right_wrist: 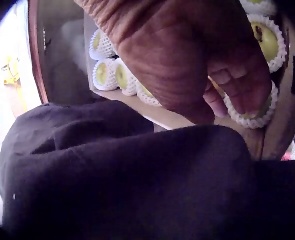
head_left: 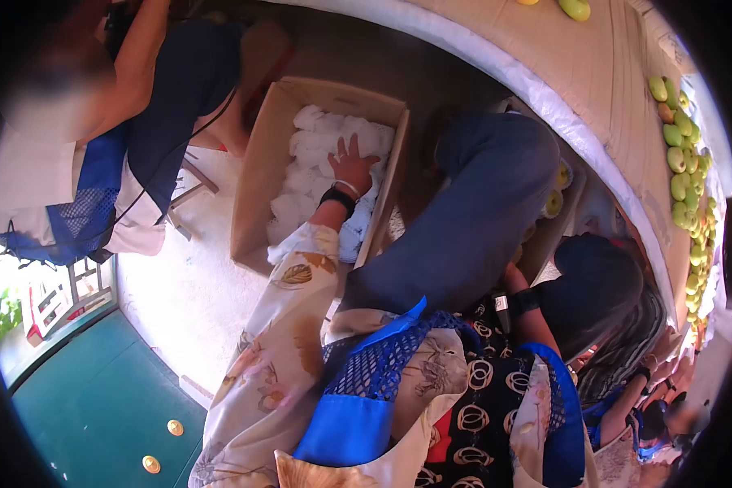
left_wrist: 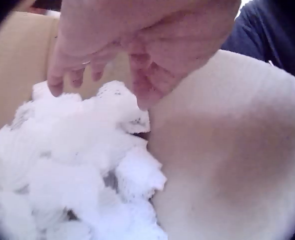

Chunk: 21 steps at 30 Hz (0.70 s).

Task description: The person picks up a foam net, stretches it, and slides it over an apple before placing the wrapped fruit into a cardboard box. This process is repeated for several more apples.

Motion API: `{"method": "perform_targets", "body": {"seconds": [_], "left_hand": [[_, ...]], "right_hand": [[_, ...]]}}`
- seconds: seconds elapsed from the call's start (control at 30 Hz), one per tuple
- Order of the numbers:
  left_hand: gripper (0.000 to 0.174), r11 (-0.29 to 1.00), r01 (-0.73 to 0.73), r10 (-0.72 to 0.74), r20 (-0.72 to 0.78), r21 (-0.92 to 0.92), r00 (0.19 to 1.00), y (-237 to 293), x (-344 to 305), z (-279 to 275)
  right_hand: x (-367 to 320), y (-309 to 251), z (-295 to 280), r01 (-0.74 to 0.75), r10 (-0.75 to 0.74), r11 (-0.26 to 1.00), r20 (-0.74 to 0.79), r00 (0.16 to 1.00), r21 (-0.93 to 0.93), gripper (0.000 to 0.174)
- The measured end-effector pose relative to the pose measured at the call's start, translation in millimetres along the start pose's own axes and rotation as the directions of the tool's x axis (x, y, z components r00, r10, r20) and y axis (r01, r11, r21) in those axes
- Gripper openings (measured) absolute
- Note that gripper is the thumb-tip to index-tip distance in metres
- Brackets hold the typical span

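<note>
My left hand [head_left: 352, 167] reaches into a cardboard box [head_left: 256, 175], its fingers spread over a heap of white foam fruit nets [head_left: 288, 211]. In the left wrist view the fingertips hang right at the top of the heap, with no net held between them. My right hand [right_wrist: 187, 60] is over a carton [right_wrist: 150, 111] of yellow-green fruit in white foam nets. Its loosely bent fingers overlap one netted fruit [right_wrist: 252, 120] at the near right corner, while the thumb stands apart from it. The raised knee hides most of this hand in the head view.
My dark-trousered leg [head_left: 471, 203] lies between box and carton. At the right, a cardboard-covered table [head_left: 610, 89] bears many green fruits [head_left: 679, 159]. Another person [head_left: 179, 89] sits at the left beside the box. A green panel [head_left: 97, 398] stands at lower left.
</note>
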<state>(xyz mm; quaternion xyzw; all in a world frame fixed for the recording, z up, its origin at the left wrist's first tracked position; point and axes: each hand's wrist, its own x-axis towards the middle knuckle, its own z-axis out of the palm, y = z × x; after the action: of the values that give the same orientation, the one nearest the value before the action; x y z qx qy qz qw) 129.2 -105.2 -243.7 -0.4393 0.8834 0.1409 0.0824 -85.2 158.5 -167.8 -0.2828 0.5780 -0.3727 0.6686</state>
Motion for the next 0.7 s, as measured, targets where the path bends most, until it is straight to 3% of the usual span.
{"method": "perform_targets", "body": {"seconds": [0.07,0.17,0.27,0.37,0.4,0.5,0.53,0.6,0.63,0.7], "left_hand": [[0.049,0.998,-0.022,0.018,0.061,0.066,0.998,7.0,19.7,0.4],[0.045,0.990,0.119,-0.129,0.164,0.069,0.978,-0.2,38.8,19.5],[0.037,0.989,0.146,-0.148,0.139,0.025,0.979,-15.0,41.0,28.8],[0.028,0.954,0.147,-0.187,-0.135,-0.260,0.973,-27.3,30.4,23.4],[0.022,0.928,0.075,-0.197,-0.308,-0.364,0.931,-32.1,23.8,11.6],[0.020,0.704,0.040,-0.394,-0.343,-0.709,0.853,-56.3,-1.5,-7.4],[0.027,0.724,-0.053,-0.338,-0.420,-0.688,0.842,-65.7,-9.1,-13.7],[0.032,0.308,0.106,-0.536,-0.080,-0.945,0.840,-61.2,-35.5,-49.1],[0.035,0.061,0.174,-0.565,0.109,-0.983,0.818,-51.7,-50.4,-78.1],[0.034,-0.188,0.047,-0.408,0.121,-0.981,0.905,-45.1,-70.5,-116.9]], "right_hand": [[0.2,-2.6,-1.4,-0.014,0.014,0.999,-0.017,1.000,0.035,0.030],[-0.8,-5.4,-4.0,-0.027,0.032,0.996,-0.047,0.998,0.090,0.029],[-3.5,-7.6,-4.3,-0.033,0.044,0.989,-0.077,0.996,0.147,0.027],[-4.6,-9.0,-5.8,-0.027,0.051,0.976,-0.110,0.993,0.215,0.026],[-4.8,-9.6,-5.8,-0.022,0.052,0.971,-0.121,0.991,0.237,0.026],[-5.6,-13.6,-5.9,0.003,0.052,0.948,-0.165,0.985,0.317,0.024],[-4.0,-15.7,-5.9,0.019,0.051,0.935,-0.187,0.981,0.355,0.024],[-4.1,-22.1,-5.8,0.063,0.048,0.895,-0.237,0.970,0.441,0.023],[-4.4,-27.5,-7.3,0.092,0.047,0.866,-0.264,0.963,0.491,0.022],[-3.0,-42.2,-9.7,0.169,0.047,0.787,-0.331,0.942,0.594,0.021]]}}
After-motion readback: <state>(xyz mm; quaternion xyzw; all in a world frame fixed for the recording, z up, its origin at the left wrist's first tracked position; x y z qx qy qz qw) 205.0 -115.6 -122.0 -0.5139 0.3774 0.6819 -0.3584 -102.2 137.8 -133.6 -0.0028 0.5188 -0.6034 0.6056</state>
